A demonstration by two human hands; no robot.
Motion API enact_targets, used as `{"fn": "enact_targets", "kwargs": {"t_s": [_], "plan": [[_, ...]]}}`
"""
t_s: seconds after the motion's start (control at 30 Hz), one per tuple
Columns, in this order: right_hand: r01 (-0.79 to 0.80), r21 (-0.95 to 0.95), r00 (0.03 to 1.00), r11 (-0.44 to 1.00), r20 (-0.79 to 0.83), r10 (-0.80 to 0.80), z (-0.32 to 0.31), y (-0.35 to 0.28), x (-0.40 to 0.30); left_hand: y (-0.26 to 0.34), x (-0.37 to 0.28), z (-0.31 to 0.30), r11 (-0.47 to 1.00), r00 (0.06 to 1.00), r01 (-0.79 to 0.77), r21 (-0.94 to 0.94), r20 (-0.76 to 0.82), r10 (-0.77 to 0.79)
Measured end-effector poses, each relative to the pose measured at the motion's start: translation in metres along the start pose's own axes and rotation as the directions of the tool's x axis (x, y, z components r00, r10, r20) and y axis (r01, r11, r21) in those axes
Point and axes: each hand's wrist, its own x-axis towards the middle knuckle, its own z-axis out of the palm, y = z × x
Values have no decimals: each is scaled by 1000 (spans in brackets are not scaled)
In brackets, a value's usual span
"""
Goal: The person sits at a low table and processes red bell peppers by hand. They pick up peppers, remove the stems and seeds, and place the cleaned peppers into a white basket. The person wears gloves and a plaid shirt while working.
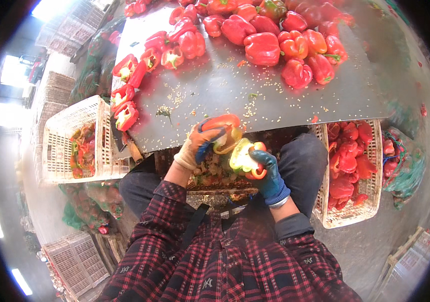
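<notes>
My left hand [202,141], in an orange-and-blue work glove, grips a hollow red bell pepper piece [227,128] at the front edge of the metal table. My right hand [269,170], gloved in blue, holds a cut pepper half [246,158] whose pale inner flesh faces up. The two pieces are close together, and I cannot tell whether they touch. Below them, between my knees, a crate [215,177] contains pale cores and scraps. At the table's left front corner lies a knife with a wooden handle [135,151].
Whole red bell peppers [262,49] are heaped at the back of the seed-strewn metal table [215,83]. Cut halves [126,115] line its left side. A plastic crate of scraps [103,139] stands left; another crate [376,181] with red pepper pieces stands right. Net sacks [407,170] flank the table.
</notes>
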Motion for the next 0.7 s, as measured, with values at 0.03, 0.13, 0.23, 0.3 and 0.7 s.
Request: {"fn": "enact_targets", "kwargs": {"t_s": [0.03,0.13,0.23,0.3,0.7], "plan": [[-55,54,998,997,31,53,1,-1,-3,4,-1,0,1000,1000,-12,-5,14,12],[73,-64,997,995,33,-71,-5,8,1,8,9,-11,869,931,-357,343,55,361],[79,-203,990,976,128,-54,4,5,-6,-3,45,-38,838,822,-263,477,-343,454],[426,-328,893,843,301,-334,-13,18,-12,8,57,-39,573,636,-103,813,-389,666],[301,-437,954,848,138,-268,9,8,0,-13,-75,53,27,920,-318,948,301,252]]}}
